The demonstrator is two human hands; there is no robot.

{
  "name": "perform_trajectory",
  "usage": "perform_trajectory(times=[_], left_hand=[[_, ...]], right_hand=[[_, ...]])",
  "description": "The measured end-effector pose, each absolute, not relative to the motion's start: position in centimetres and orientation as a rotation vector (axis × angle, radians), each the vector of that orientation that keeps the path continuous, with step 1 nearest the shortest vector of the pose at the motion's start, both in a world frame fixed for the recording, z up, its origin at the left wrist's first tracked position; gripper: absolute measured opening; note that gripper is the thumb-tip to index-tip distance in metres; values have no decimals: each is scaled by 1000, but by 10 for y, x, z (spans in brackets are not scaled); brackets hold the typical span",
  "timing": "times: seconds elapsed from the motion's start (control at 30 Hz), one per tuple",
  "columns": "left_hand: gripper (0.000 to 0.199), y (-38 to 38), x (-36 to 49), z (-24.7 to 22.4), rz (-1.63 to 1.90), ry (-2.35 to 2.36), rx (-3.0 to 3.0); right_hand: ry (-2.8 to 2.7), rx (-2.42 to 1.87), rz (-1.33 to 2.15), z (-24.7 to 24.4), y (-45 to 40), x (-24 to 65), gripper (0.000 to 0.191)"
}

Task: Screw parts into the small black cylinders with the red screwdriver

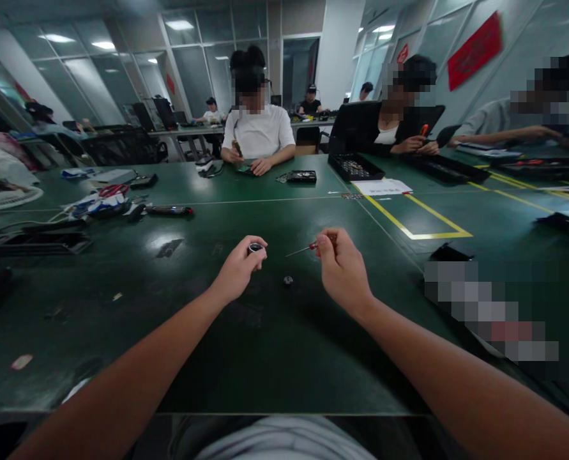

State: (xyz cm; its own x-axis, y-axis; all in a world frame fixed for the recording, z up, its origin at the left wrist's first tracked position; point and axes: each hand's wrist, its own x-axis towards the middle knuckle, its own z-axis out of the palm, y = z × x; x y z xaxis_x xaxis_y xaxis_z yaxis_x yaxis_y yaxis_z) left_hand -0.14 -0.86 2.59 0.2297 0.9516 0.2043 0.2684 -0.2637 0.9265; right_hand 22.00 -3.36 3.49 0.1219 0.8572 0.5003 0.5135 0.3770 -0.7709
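Over the green table [246,345], my left hand [239,268] is closed around a small round dark part [254,248] with a light rim. My right hand [342,268] grips a screwdriver [311,246] by its red handle, the thin shaft pointing left toward my left hand. Tip and round part are apart. Between and slightly below the hands, a small dark round piece [288,280] lies on the table, touched by neither hand.
Scissors with red handles [113,190], cables and a dark cylindrical tool [169,210] lie at the left. Across the table, a person in white [258,131] works on small parts. An open black case [356,167] and yellow tape [440,236] are at the right.
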Motion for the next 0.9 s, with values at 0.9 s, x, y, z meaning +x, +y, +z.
perform_trajectory(times=[0.9], left_hand=[[30, -3, -11, 38, 480, 1300, 2036]], right_hand=[[-1585, -1255, 471, 38, -36, 220, 23]])
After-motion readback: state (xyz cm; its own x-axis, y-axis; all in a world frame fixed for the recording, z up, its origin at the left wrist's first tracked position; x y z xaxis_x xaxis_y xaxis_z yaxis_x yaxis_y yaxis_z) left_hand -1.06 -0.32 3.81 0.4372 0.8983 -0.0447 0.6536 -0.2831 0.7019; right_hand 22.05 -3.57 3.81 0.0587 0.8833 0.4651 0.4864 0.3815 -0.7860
